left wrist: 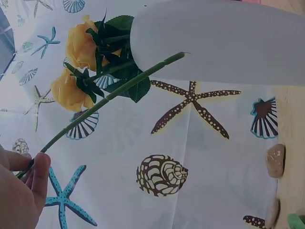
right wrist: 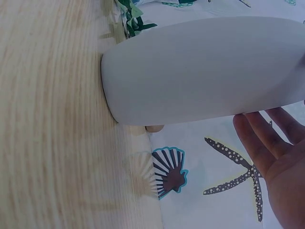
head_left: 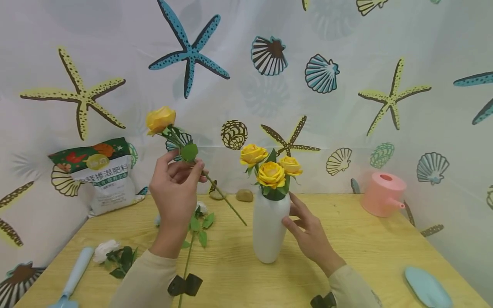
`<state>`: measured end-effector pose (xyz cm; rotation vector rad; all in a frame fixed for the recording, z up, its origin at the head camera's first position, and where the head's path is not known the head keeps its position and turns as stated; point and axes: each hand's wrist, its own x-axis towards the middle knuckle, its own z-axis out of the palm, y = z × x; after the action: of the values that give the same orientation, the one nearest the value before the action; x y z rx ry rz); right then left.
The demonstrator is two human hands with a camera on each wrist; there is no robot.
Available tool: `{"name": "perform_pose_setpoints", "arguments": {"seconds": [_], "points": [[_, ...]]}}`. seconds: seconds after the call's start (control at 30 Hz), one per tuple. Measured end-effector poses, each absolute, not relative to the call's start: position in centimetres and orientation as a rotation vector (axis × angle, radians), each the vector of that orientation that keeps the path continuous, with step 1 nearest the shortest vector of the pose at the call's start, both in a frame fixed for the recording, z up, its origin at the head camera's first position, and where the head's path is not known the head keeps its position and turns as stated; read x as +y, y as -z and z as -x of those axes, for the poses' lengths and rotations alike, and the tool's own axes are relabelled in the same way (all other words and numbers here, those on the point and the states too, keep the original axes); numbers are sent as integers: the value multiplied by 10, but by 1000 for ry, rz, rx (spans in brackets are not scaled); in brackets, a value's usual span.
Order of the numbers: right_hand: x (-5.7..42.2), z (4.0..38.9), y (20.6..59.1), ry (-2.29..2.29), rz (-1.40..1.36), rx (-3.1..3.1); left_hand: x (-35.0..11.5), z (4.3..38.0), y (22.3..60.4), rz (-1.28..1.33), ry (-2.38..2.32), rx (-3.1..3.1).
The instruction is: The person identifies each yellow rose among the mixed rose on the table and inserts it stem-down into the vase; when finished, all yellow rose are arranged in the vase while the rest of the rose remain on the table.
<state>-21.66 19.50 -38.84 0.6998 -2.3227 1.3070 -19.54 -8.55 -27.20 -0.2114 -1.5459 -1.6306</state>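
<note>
My left hand [head_left: 175,188] pinches the stem of a yellow rose [head_left: 161,120] between thumb and fingertips, up to the left of the vase. The stem [left wrist: 107,99] slants down to the right, and its bare end stands apart from the vase in the head view. Several yellow roses [head_left: 271,174] with green leaves stand in the white vase [head_left: 268,231], which is upright on the table. At the vase's right side my right hand [head_left: 313,237] holds it, thumb in front and fingers farther back. In the right wrist view the fingertips [right wrist: 241,121] touch its wall; the thumb is hidden there.
White roses [head_left: 107,250] lie on the wooden table [head_left: 227,273] at the left, near a light-blue hand tool [head_left: 78,269]. A fertilizer bag [head_left: 102,182] leans at the back left. Stones [head_left: 244,195] sit along the back edge. Rightward are a pink watering can [head_left: 379,196] and a light-blue scoop-like piece [head_left: 427,286].
</note>
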Motion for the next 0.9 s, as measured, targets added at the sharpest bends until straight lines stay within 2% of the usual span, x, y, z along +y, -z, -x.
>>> {"name": "perform_pose_setpoints", "arguments": {"seconds": [0.43, 0.9], "points": [[193, 216, 389, -1322, -688, -2328, -54, 210, 244, 323, 1645, -1163], [194, 217, 388, -1311, -679, -2345, -31, 208, 270, 410, 1744, -1387]]}}
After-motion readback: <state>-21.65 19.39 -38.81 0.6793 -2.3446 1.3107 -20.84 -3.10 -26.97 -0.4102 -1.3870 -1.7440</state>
